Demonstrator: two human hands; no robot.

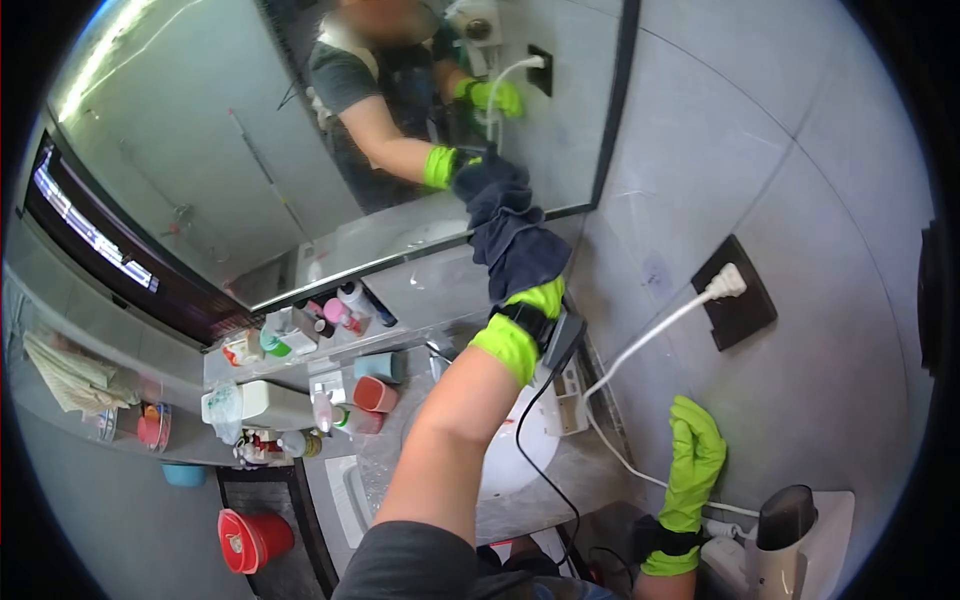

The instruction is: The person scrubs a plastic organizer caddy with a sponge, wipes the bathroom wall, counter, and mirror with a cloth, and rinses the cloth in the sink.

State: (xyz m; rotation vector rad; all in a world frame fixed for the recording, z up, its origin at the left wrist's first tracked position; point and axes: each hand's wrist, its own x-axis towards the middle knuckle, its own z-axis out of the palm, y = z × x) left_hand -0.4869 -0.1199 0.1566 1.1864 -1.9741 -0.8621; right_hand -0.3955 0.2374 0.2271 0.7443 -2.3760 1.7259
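My left hand [535, 300], in a bright green rubber glove, grips a dark grey cloth [515, 245] and presses it toward the lower edge of the wall mirror [420, 225]. The cloth covers most of the fingers. A black strap with a small device [562, 338] and a cable sits at that wrist. Low on the right, my right hand [693, 460], gloved the same way, holds nothing; its fingers are extended and slightly curved beside the grey tiled wall. A white power cord [650, 335] passes near it, and a hair dryer [785, 530] stands close by in a holder.
Below the mirror is a ledge with bottles and boxes [290, 330]. A white basin [520, 450] lies under my left arm, with a red cup [374, 394] and spray bottle [355, 418] beside it. The cord's plug [728, 283] is in a black wall socket. A red bucket [255, 540] stands on the floor.
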